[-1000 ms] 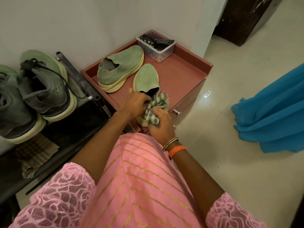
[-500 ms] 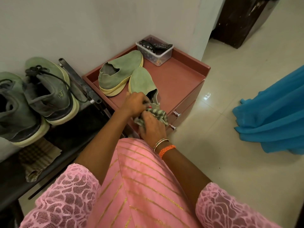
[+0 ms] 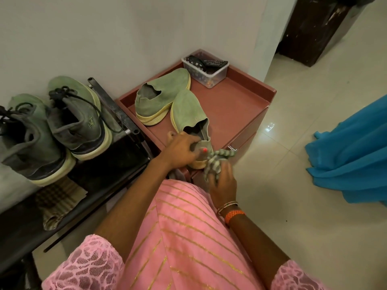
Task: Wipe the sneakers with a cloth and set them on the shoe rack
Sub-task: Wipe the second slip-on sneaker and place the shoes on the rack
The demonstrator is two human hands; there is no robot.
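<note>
Floor: pale glossy tiles (image 3: pixel 282 185) fill the right side, meeting a plain light wall (image 3: pixel 104 38) at the back.
Blue fabric: a bright heap (image 3: pixel 351 155) lies on the tiles at the right edge.
Shoe rack: a dark metal-framed rack (image 3: pixel 117 114) stands on the left against the wall; a folded checked rag (image 3: pixel 60 197) lies on its lower shelf.
Cabinet: a reddish-brown drawer unit with a raised rim (image 3: pixel 251 101) stands just right of the rack.
Laced sneakers: two grey-green sneakers (image 3: pixel 77 122) with dark laces sit side by side on the rack's top, soles touching.
Far slip-on: a light green shoe (image 3: pixel 167 88) rests on the cabinet top, toe towards the wall.
Near slip-on: the second light green shoe (image 3: pixel 188 109) lies beside it, its heel at the cabinet's front edge.
Plastic box: a clear tub (image 3: pixel 211 74) in the cabinet's back corner holds dark remotes.
Left hand: the left hand (image 3: pixel 180 149) grips the heel of the near slip-on, fingers curled over its opening.
Right hand: the right hand (image 3: pixel 222 181) clutches a bunched checked cloth (image 3: pixel 215 162) just below that heel; bangles and an orange band circle the wrist.
</note>
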